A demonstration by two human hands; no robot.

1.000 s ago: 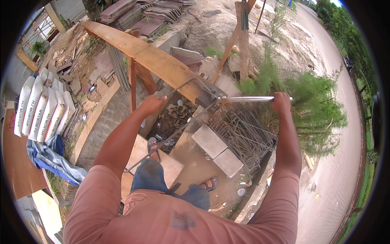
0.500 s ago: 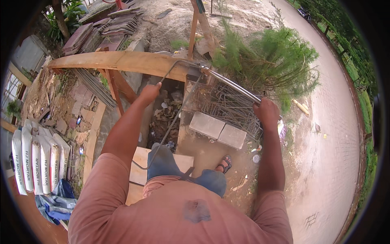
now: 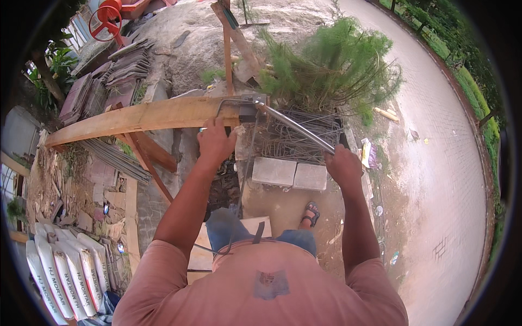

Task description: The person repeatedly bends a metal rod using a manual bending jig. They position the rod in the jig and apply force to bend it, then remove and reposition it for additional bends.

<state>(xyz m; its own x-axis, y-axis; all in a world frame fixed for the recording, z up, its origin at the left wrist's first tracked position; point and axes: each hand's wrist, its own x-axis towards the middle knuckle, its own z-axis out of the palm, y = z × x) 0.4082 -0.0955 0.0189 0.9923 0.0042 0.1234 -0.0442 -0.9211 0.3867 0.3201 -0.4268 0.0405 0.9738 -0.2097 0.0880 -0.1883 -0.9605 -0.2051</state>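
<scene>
My right hand [image 3: 345, 164] is closed around the lower end of a shiny metal lever [image 3: 299, 129]. The lever slants up leftward to a dark metal bending block [image 3: 252, 111] on the end of a curved-looking wooden plank [image 3: 157, 114]. A thin steel rod [image 3: 243, 187] runs from the block toward my waist, where its near end turns leftward. Its short far part bends left and down over the plank toward my left hand [image 3: 216, 142]. That hand is at the plank's near edge, fingers apart, close to the rod's tip; whether they touch is unclear.
Two grey blocks [image 3: 274, 171] lie before a heap of wire-like steel pieces [image 3: 304, 138]. A green feathery shrub [image 3: 331, 70] grows beyond. Filled sacks [image 3: 70, 271] lean at lower left. Wooden braces [image 3: 147, 165] support the plank. A paved path [image 3: 435, 163] runs along the right.
The rod's bent far end has swung closer to the block. My left hand has let go of it and spread its fingers. The view has shifted; my right hand still grips the lever.
</scene>
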